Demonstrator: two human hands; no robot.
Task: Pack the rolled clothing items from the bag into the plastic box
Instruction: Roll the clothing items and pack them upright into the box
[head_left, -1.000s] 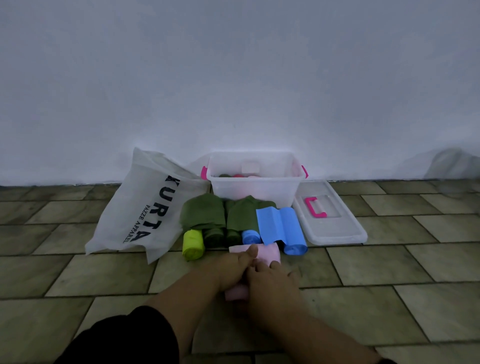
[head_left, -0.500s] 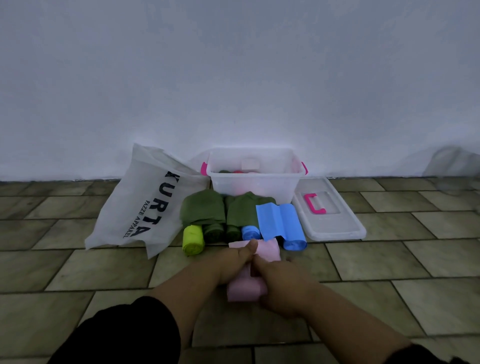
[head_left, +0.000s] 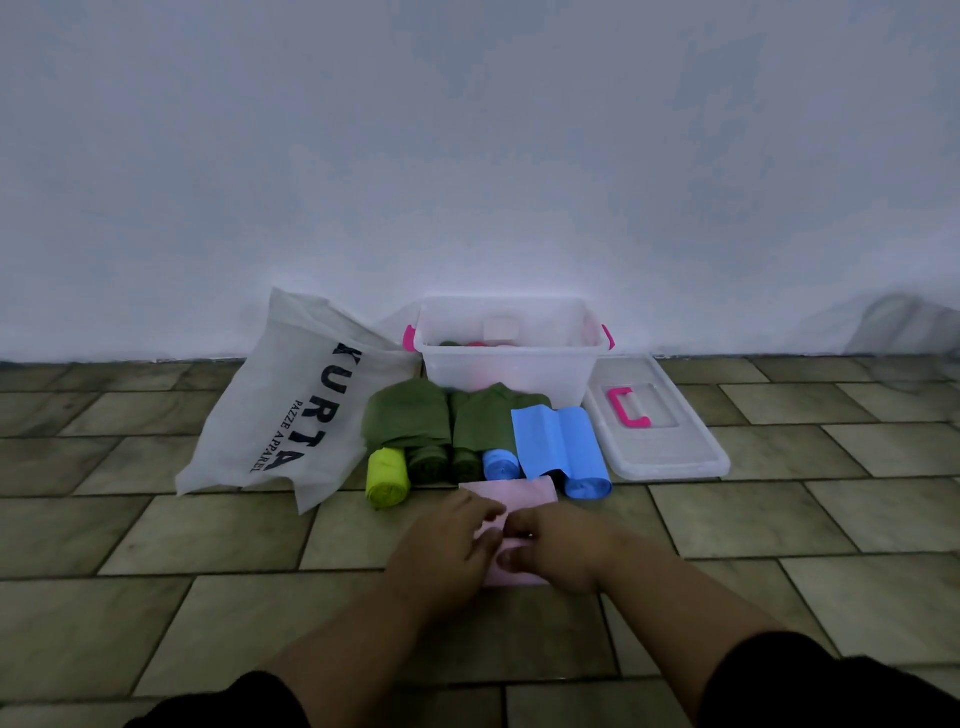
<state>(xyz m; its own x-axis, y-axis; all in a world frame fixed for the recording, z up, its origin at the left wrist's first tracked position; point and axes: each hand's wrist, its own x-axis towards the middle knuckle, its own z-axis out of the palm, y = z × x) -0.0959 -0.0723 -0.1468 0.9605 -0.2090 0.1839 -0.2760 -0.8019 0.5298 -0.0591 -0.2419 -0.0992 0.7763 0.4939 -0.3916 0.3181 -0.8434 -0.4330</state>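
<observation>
A pink cloth (head_left: 519, 493) lies on the tiled floor in front of me. My left hand (head_left: 447, 551) and my right hand (head_left: 558, 553) both rest on its near end, fingers curled onto the fabric. Behind it stands a row of rolled items: a yellow-green roll (head_left: 387, 478), two dark green ones (head_left: 410, 423), a small blue roll (head_left: 501, 464) and a larger, partly unrolled blue one (head_left: 563, 447). The clear plastic box (head_left: 511, 364) with pink handles stands open against the wall, with a few items inside. The white bag (head_left: 280, 410) lies to its left.
The box's clear lid (head_left: 670, 447) with a pink handle lies flat on the floor to the right of the box. A white wall runs right behind everything. Bare tiles stretch to the left and right of my arms.
Both hands have shifted on the pink cloth, drawing closer to me and spreading over its near end. The view has tilted slightly. The rolls, box and bag stay put.
</observation>
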